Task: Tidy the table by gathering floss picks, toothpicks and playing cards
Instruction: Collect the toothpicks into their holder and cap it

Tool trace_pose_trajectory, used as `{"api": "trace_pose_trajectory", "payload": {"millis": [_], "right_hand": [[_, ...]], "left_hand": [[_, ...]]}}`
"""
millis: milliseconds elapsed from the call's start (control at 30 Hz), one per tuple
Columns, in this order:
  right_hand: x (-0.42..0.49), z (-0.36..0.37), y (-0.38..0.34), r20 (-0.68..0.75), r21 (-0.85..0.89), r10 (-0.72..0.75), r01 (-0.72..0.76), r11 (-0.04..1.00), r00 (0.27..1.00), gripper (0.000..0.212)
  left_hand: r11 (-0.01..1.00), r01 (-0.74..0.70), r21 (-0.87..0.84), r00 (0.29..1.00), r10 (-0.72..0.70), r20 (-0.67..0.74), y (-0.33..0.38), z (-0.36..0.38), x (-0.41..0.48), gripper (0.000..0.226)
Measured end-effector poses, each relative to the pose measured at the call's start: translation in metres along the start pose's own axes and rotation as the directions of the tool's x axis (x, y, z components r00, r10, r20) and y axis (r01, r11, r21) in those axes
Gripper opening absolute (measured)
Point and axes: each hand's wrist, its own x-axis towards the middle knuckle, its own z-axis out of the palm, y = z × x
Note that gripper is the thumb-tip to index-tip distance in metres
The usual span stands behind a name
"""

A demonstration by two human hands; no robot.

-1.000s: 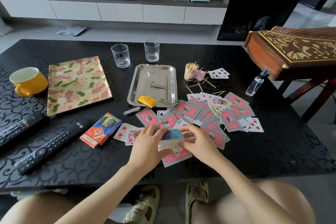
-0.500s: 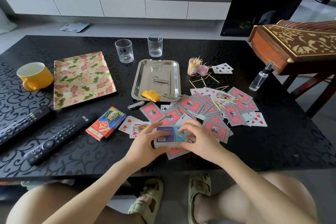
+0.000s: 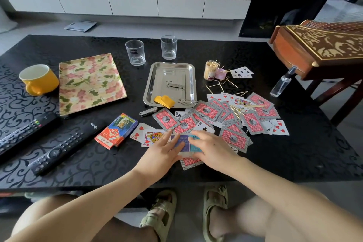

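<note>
A small blue and purple floss pick box [image 3: 185, 142] lies low over the playing cards near the table's front edge. My left hand [image 3: 163, 151] holds its left end and my right hand [image 3: 214, 149] grips its right end, hiding much of it. Red-backed and face-up playing cards [image 3: 208, 111] are scattered in front of and to the right of my hands. Loose toothpicks [image 3: 238, 111] lie across the cards, and more lie by the toothpick holder [image 3: 210, 69]. A red and blue card box [image 3: 116, 130] sits to the left of my hands.
A steel tray [image 3: 170, 68] with a yellow item [image 3: 165, 101] on its rim stands behind the cards. Two glasses [image 3: 135, 55], a floral tray [image 3: 90, 82], a yellow mug [image 3: 38, 79] and two remotes [image 3: 64, 147] occupy the left. A spray bottle [image 3: 282, 84] and a wooden instrument [image 3: 324, 47] are at the right.
Both hands have lowered the floss pick box from in front of me down onto the cards. The view has shifted slightly downward.
</note>
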Motion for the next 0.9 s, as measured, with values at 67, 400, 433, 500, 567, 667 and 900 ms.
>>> {"api": "trace_pose_trajectory", "payload": {"millis": [67,400,433,500,567,667,900], "right_hand": [[-0.002,0.004,-0.001,0.016,-0.049,-0.007,0.008,0.999,1.0,0.053],[-0.01,0.002,-0.005,-0.067,0.123,0.016,-0.008,0.992,0.998,0.059],[-0.008,-0.003,-0.005,-0.072,0.155,0.028,-0.016,0.988,0.997,0.057],[0.001,-0.017,0.0,-0.113,0.212,0.051,-0.026,0.977,0.992,0.057],[0.02,-0.036,0.008,-0.159,0.252,0.071,-0.029,0.967,0.985,0.058],[0.059,-0.062,0.022,-0.212,0.291,0.113,-0.047,0.956,0.971,0.054],[0.183,-0.076,0.06,-0.221,0.325,0.243,-0.163,0.932,0.945,0.055]], "left_hand": [[0.993,-0.055,0.102,0.998,0.052,0.039,0.005,-0.001,0.002,0.051],[0.994,-0.072,-0.082,0.997,0.073,0.006,-0.003,-0.036,0.016,0.027],[0.98,-0.027,-0.195,0.999,0.03,0.012,-0.007,-0.044,0.019,0.027],[0.939,0.074,-0.336,0.997,-0.074,0.015,-0.017,-0.058,0.026,0.022],[0.92,0.163,-0.357,0.983,-0.184,-0.026,-0.029,-0.067,0.038,0.022],[0.871,0.338,-0.357,0.918,-0.388,-0.079,-0.054,-0.075,0.064,0.024],[0.52,0.845,-0.122,0.535,-0.823,0.191,-0.141,-0.041,0.124,0.018]]}}
